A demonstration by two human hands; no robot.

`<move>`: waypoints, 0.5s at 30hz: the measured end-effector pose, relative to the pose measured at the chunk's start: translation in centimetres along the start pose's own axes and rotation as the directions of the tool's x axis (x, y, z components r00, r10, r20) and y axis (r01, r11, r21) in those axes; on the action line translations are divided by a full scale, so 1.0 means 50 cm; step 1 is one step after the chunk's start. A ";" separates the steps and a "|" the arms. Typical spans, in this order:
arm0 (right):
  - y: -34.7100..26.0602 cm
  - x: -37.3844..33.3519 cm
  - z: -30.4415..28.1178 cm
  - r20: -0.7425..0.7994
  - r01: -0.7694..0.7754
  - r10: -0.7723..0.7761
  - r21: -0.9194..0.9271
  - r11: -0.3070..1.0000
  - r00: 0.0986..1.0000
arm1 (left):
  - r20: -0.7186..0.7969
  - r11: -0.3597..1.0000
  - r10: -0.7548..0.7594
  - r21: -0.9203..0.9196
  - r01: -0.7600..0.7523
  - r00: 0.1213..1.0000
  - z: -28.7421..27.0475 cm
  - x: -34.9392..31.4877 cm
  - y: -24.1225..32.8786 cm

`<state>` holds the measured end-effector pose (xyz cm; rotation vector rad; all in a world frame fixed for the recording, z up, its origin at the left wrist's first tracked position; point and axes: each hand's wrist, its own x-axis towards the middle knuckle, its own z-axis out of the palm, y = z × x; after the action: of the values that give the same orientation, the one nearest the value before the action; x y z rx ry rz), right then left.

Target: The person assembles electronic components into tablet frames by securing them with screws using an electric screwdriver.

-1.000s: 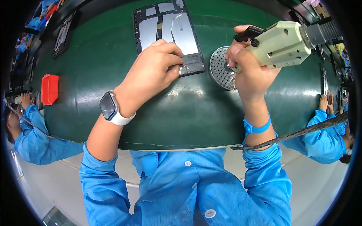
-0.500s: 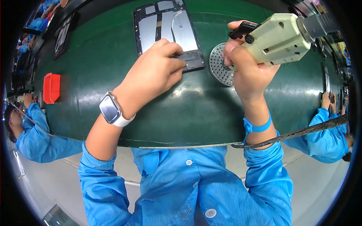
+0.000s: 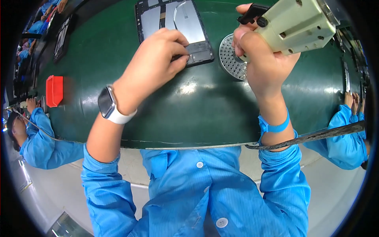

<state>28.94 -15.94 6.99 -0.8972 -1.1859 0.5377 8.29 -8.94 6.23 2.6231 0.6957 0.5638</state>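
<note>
An open tablet (image 3: 193,27) with a black frame and a silver inner plate lies face up at the far middle of the table. My left hand (image 3: 160,55) rests over its near end, fingers curled and closed; their tips are partly hidden, so whatever they pinch cannot be made out. In my right hand (image 3: 262,59) is a pale green electric screwdriver (image 3: 296,27) with a black lever, gripped near its front end. Its tip points down over a round metal screw tray (image 3: 233,63) full of small holes, right of the tablet. Whether the tip touches the tray is hidden.
A red plastic bin (image 3: 54,91) stands at the left on the green table mat (image 3: 189,114). A thick dark cable (image 3: 316,136) crosses beside my right forearm. Another dark device (image 3: 63,37) lies at the far left. People in blue sleeves (image 3: 339,128) work on both sides.
The tablet, tray and table sit a little higher in the picture. My left fingers have shifted slightly left over the tablet's near end. The screwdriver remains over the tray, its body slightly farther right.
</note>
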 end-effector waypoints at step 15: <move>-0.020 -0.001 0.024 -0.167 -0.061 0.039 -0.127 0.990 0.985 | 0.263 0.989 0.057 0.116 -0.090 0.963 -0.023 0.057 0.005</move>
<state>27.69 -16.15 7.90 -1.0661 -1.0604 0.4210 10.14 -7.35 8.16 2.7808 0.5698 0.1939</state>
